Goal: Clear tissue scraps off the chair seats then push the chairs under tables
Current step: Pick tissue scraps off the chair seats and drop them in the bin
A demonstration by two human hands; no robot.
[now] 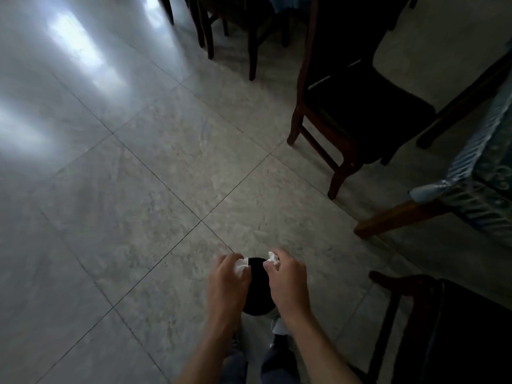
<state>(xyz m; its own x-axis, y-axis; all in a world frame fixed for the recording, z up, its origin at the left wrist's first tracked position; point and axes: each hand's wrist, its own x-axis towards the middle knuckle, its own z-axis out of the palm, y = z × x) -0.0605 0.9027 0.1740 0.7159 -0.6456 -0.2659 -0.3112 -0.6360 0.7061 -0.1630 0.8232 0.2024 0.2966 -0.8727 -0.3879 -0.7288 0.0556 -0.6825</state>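
Note:
My left hand [228, 278] is closed around a white tissue scrap [240, 266]. My right hand [288, 278] pinches a second white tissue scrap [272, 258]. Both hands hover side by side over a round black object [257, 289] on the floor, most of it hidden by my hands; I cannot tell what it is. A dark wooden chair with a black seat [368, 112] stands to the upper right, pulled out from the table. Another dark chair [454, 328] is at the bottom right.
A table with a blue patterned cloth [482, 184] and a wooden leg [399, 217] sits at the right edge. More dark chair legs [207, 31] stand at the top. Grey floor tiles [124, 189] spread to the left. My feet are under my arms.

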